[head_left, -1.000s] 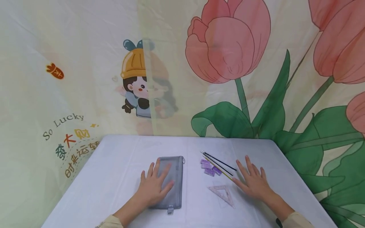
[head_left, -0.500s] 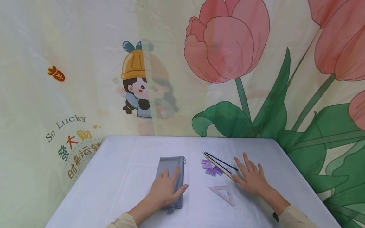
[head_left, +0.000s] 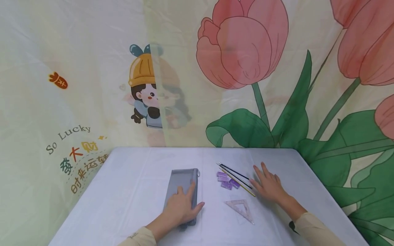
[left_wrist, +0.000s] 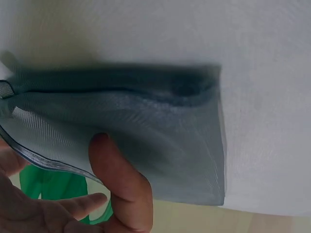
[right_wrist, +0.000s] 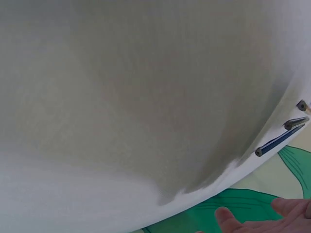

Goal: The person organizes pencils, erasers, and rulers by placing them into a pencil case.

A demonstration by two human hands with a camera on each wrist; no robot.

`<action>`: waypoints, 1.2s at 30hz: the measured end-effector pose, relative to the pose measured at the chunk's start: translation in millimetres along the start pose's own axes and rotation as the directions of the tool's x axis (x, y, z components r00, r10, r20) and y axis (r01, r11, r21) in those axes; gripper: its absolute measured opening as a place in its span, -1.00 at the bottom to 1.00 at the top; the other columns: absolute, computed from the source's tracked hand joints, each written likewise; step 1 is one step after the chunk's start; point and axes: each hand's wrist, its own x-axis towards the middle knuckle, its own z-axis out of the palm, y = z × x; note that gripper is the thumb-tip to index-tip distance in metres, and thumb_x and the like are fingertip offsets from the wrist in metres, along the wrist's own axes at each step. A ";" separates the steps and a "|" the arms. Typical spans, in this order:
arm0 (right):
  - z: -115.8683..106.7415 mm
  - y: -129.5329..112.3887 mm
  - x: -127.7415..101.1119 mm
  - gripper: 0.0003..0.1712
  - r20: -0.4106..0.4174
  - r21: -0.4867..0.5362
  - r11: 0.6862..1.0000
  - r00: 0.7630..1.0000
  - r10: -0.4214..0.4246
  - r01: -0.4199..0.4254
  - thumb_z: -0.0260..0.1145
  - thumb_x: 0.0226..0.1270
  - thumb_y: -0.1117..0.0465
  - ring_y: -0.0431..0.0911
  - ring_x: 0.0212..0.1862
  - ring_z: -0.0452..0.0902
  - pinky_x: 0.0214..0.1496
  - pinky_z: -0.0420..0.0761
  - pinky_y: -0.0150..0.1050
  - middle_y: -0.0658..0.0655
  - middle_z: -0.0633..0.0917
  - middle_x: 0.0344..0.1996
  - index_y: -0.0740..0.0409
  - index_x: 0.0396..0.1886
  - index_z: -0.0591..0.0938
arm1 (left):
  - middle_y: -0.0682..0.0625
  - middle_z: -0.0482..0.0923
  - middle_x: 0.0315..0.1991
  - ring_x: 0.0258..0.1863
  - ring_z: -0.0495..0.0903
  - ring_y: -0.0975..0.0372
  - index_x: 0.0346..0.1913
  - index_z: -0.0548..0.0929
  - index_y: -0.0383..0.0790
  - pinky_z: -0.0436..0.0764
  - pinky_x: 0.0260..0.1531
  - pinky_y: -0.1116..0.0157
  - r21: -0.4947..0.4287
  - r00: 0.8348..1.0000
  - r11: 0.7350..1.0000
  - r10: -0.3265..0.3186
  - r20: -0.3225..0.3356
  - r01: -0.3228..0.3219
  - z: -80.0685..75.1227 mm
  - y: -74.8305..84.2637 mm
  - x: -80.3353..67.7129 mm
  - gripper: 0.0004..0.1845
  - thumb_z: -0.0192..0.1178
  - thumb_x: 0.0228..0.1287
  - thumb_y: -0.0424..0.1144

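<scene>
A grey mesh zip pouch [head_left: 181, 181] lies flat on the table, its zipper along the right side. My left hand [head_left: 180, 206] is over its lower half, index finger straight along the zipper side and thumb out past the right edge. From the left wrist, a bent finger [left_wrist: 121, 179] of that hand overlaps the see-through pouch [left_wrist: 160, 145]. My right hand [head_left: 268, 184] hovers with spread fingers just right of three slim pencils [head_left: 237, 172], holding nothing. Their ends [right_wrist: 279, 142] show at the right in the right wrist view.
Several small purple blocks [head_left: 226, 185] lie beside the pencils, left of and partly under them. Nearer the front is a clear triangular set square [head_left: 248, 213]. A white cloth covers the table [head_left: 132, 191]; a printed curtain [head_left: 191, 68] hangs behind its far edge.
My left hand has moved right across the pouch, and its middle fingers are now more bent. The right hand has drifted slightly away from me. The pouch and pencils stay in place.
</scene>
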 end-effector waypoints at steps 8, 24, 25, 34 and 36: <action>3.6 2.9 10.8 -0.39 -0.033 0.053 0.998 0.999 -0.028 0.030 0.32 0.38 0.01 0.40 0.11 0.48 0.08 0.48 0.37 0.50 0.46 0.19 0.31 0.26 0.49 | -0.49 0.45 -0.06 -0.41 0.60 -0.07 0.48 0.26 -0.21 0.66 -0.40 0.04 -0.027 0.995 0.999 -0.030 0.100 0.033 6.4 -1.4 -1.3 0.02 0.10 0.14 0.46; 11.9 10.8 29.2 -0.64 0.152 0.205 0.972 0.985 0.082 -0.113 0.24 0.46 0.05 -0.06 -0.29 0.49 -0.23 0.55 -0.11 0.17 0.60 -0.33 0.32 -0.15 0.59 | -0.49 0.48 -0.04 -0.42 0.57 -0.03 0.44 0.38 -0.01 0.65 -0.37 0.01 -0.087 0.985 0.994 -0.059 0.161 0.073 8.8 -4.4 3.2 -0.39 0.01 0.36 0.04; 13.1 11.4 29.8 -0.65 0.157 0.203 0.972 0.983 0.090 -0.121 0.24 0.46 0.04 -0.08 -0.30 0.48 -0.26 0.54 -0.13 0.15 0.60 -0.34 0.31 -0.18 0.58 | -0.50 0.48 -0.02 -0.41 0.58 -0.04 0.44 0.39 0.00 0.65 -0.35 0.00 -0.089 0.985 0.993 -0.061 0.163 0.077 8.4 -4.2 3.4 -0.39 0.00 0.36 0.06; 18.0 6.3 31.9 -0.70 0.216 0.179 0.975 0.972 0.089 -0.129 0.28 0.43 0.06 -0.11 -0.38 0.38 -0.37 0.41 -0.26 0.06 0.49 -0.46 0.19 -0.38 0.51 | -0.51 0.45 0.02 -0.36 0.58 -0.07 0.43 0.41 0.01 0.63 -0.26 -0.07 -0.144 0.983 0.984 -0.077 0.168 0.102 10.0 -7.3 4.1 -0.49 -0.12 0.50 -0.02; 18.0 4.5 32.1 -0.72 0.205 0.167 0.980 0.976 0.077 -0.112 0.28 0.43 0.10 -0.12 -0.39 0.38 -0.37 0.41 -0.25 0.07 0.50 -0.47 0.20 -0.39 0.50 | -0.50 0.47 -0.01 -0.37 0.57 -0.05 0.43 0.40 0.01 0.62 -0.28 -0.06 -0.163 0.984 0.982 -0.070 0.165 0.097 11.1 -9.9 3.9 -0.50 -0.14 0.52 -0.03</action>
